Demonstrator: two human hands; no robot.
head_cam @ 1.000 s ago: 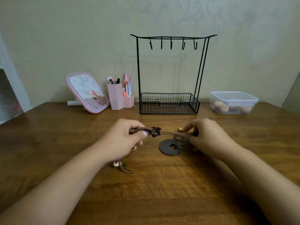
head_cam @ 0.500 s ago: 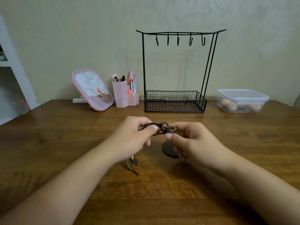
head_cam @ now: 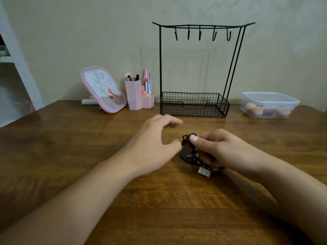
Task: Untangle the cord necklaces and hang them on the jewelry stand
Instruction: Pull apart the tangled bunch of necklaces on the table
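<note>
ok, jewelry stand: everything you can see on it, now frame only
The jewelry stand is thin black wire, upright at the back of the wooden table against the wall. One post on its left, two slanted rods on its right, carrying a top bar with five hooks, all bare. At its base sits a rectangular mesh basket. Neither hand touches it.

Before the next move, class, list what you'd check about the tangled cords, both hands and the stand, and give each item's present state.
1. Right hand pinches the cords: ok.
2. Left hand grips the cords: not ok, fingers relaxed, beside the knot.
3. Cords untangled: not ok, bunched in a knot.
4. Stand upright, hooks free: ok.
5. Pendants free of the knot: cannot tell.
</note>
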